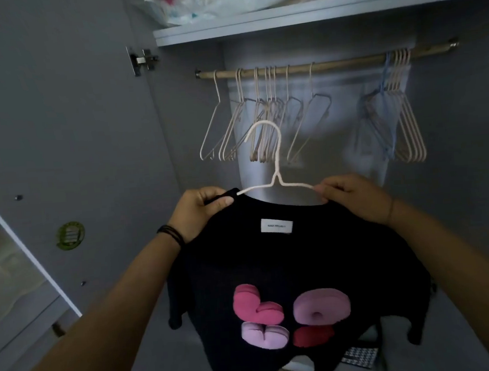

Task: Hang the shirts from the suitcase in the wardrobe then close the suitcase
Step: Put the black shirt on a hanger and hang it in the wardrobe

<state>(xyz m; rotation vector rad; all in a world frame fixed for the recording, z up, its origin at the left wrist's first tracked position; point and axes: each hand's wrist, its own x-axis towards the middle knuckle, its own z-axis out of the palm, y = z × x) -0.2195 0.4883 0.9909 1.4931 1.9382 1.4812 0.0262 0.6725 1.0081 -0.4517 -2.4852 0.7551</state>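
You are at the hanging step: the black shirt is already on a white hanger, held up in the middle of the frame in front of the open wardrobe. Your left hand is clenched on the collar and one hanger shoulder, and your right hand pinches the other shoulder of the shirt, so each grip is closed on the load. Next you need to lift the hook up to the wooden rail in the upper half and drop it into the bare stretch between the two bunches of empty hangers. The shirt hangs limp, with puffy pink letters at lower centre and a white label under the collar. The suitcase is out of view.
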